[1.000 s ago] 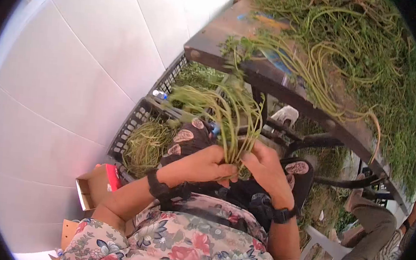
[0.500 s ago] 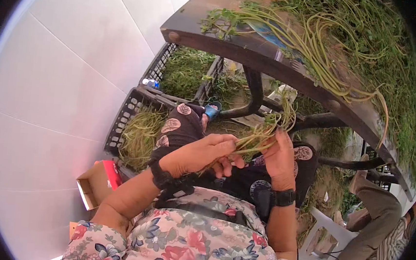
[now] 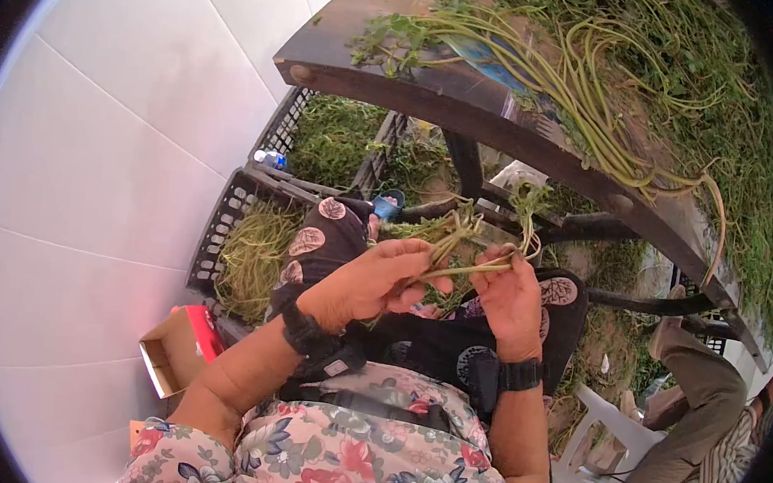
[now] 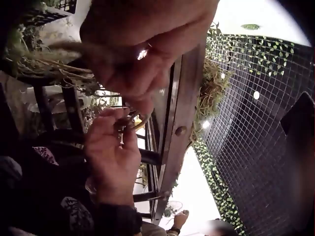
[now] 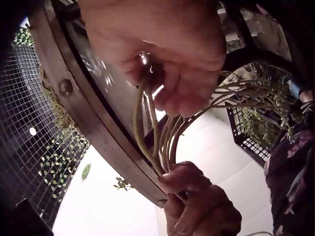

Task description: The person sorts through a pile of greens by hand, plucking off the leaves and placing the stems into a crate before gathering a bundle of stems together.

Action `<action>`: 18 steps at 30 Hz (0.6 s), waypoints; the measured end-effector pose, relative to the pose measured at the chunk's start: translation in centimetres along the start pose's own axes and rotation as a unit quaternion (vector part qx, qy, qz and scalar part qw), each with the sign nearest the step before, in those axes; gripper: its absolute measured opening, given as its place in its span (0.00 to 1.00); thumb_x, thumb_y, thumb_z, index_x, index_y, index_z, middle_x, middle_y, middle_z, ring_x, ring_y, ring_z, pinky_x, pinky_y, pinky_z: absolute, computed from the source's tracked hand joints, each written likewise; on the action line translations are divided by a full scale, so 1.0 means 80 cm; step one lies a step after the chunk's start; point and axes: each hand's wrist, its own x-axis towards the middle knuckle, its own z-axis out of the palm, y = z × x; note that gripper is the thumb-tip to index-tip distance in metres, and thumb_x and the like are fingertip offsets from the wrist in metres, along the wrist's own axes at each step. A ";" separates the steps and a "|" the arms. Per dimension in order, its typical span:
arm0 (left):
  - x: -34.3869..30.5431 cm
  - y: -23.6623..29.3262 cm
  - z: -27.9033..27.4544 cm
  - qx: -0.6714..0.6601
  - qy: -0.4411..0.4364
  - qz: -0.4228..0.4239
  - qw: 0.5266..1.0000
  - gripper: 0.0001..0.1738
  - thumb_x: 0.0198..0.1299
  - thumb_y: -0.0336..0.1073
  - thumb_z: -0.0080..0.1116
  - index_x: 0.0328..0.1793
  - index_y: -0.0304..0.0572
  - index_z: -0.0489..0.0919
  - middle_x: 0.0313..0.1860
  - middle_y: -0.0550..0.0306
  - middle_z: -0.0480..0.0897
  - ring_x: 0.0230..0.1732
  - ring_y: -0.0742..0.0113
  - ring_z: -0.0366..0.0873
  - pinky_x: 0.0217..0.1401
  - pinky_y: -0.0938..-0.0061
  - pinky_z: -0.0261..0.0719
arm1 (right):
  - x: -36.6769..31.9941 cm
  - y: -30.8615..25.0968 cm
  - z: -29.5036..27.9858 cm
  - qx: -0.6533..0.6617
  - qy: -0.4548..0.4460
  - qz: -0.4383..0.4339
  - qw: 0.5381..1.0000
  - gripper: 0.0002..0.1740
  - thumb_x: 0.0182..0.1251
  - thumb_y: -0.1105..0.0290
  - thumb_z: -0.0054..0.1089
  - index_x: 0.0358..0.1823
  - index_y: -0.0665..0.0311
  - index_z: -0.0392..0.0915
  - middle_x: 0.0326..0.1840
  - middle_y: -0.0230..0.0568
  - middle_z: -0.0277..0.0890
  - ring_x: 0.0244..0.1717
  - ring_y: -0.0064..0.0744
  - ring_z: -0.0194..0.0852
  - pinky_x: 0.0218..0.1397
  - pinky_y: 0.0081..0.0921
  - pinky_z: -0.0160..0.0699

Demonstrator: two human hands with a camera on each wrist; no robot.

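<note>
In the head view the left hand (image 3: 370, 281) grips a small bunch of green stems (image 3: 448, 244) over the lap. Beside it the right hand (image 3: 510, 304) pinches a stem between thumb and fingers, with a leafy sprig (image 3: 529, 203) rising above. The right wrist view shows several stems (image 5: 167, 140) running up from the curled left hand (image 5: 202, 201); some reach the fingers of the right hand (image 5: 157, 54). In the left wrist view the left hand (image 4: 147, 44) is close above the right hand (image 4: 113, 157), partly hiding the stems.
A dark table (image 3: 363, 81) with heaped greens (image 3: 713, 131) and loose long stems (image 3: 588, 103) is ahead and right. Black crates (image 3: 224, 229) of greens stand left, near an open red box (image 3: 182, 353). A white stool (image 3: 602, 440) and another person's leg (image 3: 694, 429) are at right.
The stem bunch, earlier upright and gripped between hands held together, has tilted down. The hands have moved apart, and the right hand now holds a stem stretched out from the left.
</note>
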 end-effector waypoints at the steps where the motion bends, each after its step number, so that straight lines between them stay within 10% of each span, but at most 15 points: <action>1: 0.002 -0.003 0.000 0.015 -0.002 0.004 1.000 0.12 0.63 0.36 0.49 0.50 0.41 0.70 0.36 0.57 0.80 0.22 0.79 0.70 0.17 0.86 0.64 | -0.001 -0.001 0.007 0.014 -0.011 -0.008 1.000 0.11 0.66 0.64 0.49 0.44 0.62 0.73 0.38 0.39 0.75 0.43 0.36 0.75 0.48 0.34 0.76; 11: 0.014 -0.010 0.007 0.179 -0.008 0.025 0.984 0.09 0.60 0.30 0.48 0.46 0.37 0.69 0.35 0.59 0.80 0.29 0.73 0.78 0.29 0.79 0.78 | -0.001 -0.005 0.013 0.101 -0.088 -0.043 0.990 0.10 0.70 0.63 0.45 0.41 0.60 0.70 0.38 0.36 0.72 0.47 0.36 0.71 0.61 0.39 0.66; 18: 0.036 -0.015 -0.009 0.284 0.110 0.086 0.949 0.08 0.56 0.28 0.47 0.41 0.35 0.70 0.28 0.62 0.76 0.22 0.78 0.71 0.23 0.83 0.70 | -0.027 0.005 0.072 0.034 -0.085 -0.071 0.993 0.13 0.73 0.60 0.39 0.39 0.60 0.68 0.25 0.32 0.64 0.34 0.32 0.64 0.57 0.38 0.63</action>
